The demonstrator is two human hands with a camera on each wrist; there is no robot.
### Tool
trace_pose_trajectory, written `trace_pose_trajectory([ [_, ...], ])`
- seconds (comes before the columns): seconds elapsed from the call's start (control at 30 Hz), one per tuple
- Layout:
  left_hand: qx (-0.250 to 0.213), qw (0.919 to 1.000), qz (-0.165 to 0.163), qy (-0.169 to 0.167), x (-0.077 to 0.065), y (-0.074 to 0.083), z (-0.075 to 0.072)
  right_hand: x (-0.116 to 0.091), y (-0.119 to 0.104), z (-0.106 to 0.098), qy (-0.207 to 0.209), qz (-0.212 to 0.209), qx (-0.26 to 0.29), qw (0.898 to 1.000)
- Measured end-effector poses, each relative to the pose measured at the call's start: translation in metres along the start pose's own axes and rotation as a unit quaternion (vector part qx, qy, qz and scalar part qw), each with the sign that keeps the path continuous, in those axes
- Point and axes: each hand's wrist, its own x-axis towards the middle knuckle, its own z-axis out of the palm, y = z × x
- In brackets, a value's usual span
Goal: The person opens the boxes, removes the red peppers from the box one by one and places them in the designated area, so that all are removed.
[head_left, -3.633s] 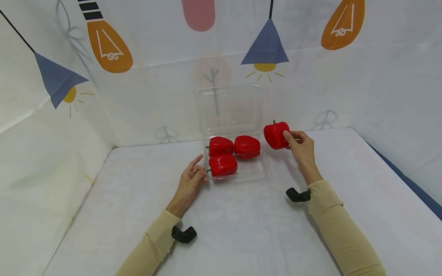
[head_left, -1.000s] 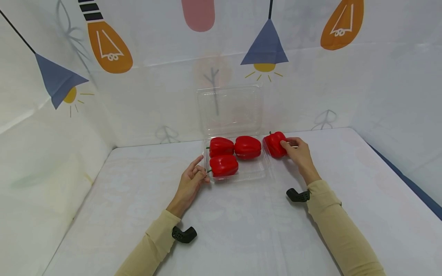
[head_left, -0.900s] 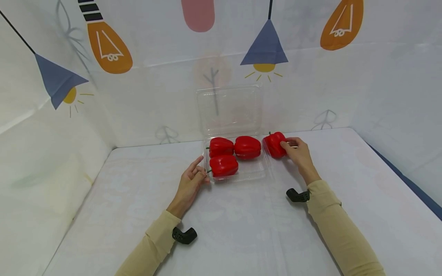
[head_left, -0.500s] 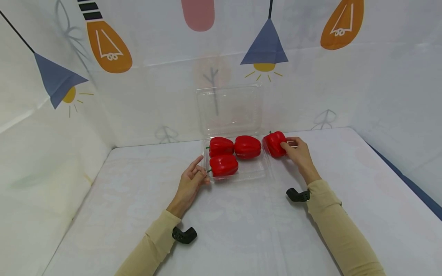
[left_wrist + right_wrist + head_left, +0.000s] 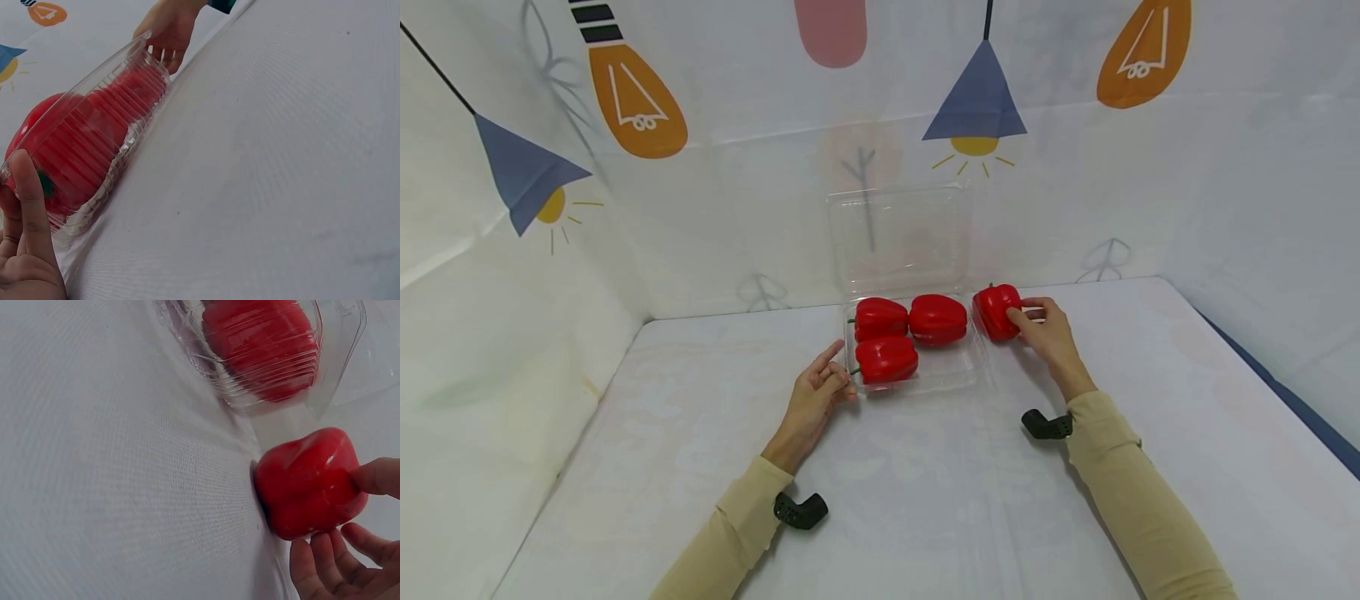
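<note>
Beside the right wall of a clear plastic clamshell container (image 5: 947,375), my right hand (image 5: 1051,333) grips a red bell pepper (image 5: 996,312) between thumb and fingers. The pepper stands with its green stem up, its base right at the white tabletop in the right wrist view (image 5: 312,484). Inside the container lie three more red bell peppers: back left (image 5: 880,320), back right (image 5: 937,320) and front left (image 5: 887,360). My left hand (image 5: 812,404) pinches the container's front-left corner, index finger stretched along its side. In the left wrist view, the container (image 5: 119,94) partly hides my right hand.
The container's clear lid (image 5: 898,237) stands raised against the white printed backdrop (image 5: 737,217) at the table's back edge. The white-covered table (image 5: 910,500) spreads in front. A black wrist camera (image 5: 801,510) sits on each wrist.
From a raised position, my right hand has lowered its pepper beside the container and then turned it slightly, so the stem points more upright. My left hand stays at the corner.
</note>
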Motion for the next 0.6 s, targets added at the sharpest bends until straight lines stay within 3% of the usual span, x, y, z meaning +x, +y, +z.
trace_pose_trajectory([
  [0.27, 0.0, 0.9994, 0.025, -0.023, 0.0009, -0.0041, -0.0044, -0.0007, -0.0019, 0.0005, -0.006, 0.004, -0.001, 1.0],
  [0.6, 0.008, 0.9999, -0.012, 0.001, -0.0011, 0.0005, -0.001, -0.0008, -0.0006, 0.0, -0.005, 0.005, 0.002, 1.0],
])
